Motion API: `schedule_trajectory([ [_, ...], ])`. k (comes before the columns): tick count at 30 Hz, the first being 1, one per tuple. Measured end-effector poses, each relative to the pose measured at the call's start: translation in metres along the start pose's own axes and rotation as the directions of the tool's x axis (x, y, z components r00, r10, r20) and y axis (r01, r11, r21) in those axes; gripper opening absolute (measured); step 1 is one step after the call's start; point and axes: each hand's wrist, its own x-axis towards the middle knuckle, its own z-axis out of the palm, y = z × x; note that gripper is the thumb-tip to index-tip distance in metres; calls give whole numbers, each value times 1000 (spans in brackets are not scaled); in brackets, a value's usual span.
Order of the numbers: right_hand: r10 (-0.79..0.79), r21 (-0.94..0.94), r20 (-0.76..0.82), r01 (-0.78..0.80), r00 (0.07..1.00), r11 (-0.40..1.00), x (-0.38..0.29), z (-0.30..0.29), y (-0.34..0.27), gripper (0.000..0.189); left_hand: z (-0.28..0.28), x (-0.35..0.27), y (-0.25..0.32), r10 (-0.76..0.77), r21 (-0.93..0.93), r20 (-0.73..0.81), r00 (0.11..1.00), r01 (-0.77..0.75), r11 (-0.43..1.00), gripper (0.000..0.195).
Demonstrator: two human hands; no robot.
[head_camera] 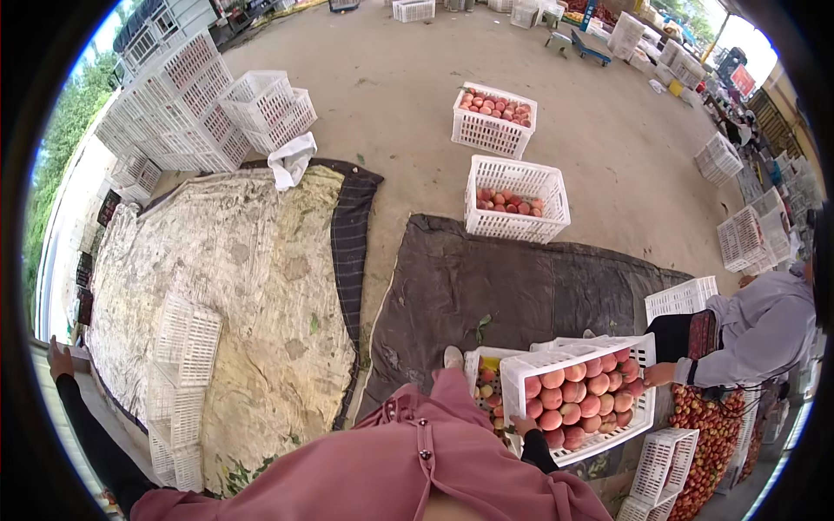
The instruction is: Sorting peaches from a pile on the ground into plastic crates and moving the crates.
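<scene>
My right hand (523, 425) grips the near left side of a white plastic crate (573, 456) filled with peaches (589, 407). The crate is tilted, and a co-worker's hand (659, 374) is at its far right side. Below and left of it is another white crate (470, 372) with peaches and something yellow inside, partly hidden. At the far left my left hand (60, 360) is raised, fingers apart, with nothing seen in it, beyond stacked empty white crates (186, 345).
Two white crates with peaches (518, 228) (492, 133) stand ahead. A dark mat (469, 286) and a pale, stained sheet (260, 260) cover the floor. Tall crate stacks (189, 98) rise at upper left. A co-worker (762, 319) is at right, near a large pile of fruit (707, 423).
</scene>
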Motion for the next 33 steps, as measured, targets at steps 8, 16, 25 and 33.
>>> schedule_trajectory([
  [8,-29,239,142,-5,989,971,82,-103,-48,51,-52,-18,262,95,-31,300,949,-90,995,50],
  [16,-1,135,201,-27,980,990,122,-162,-124,47,28,-87,374,92,-323,512,854,92,942,39],
  [25,93,230,247,-151,965,961,199,-247,-231,38,111,-181,325,-79,-73,898,433,323,944,38],
  [33,35,271,295,-118,955,955,293,-280,-367,38,134,-10,580,265,-538,739,619,306,786,45],
])
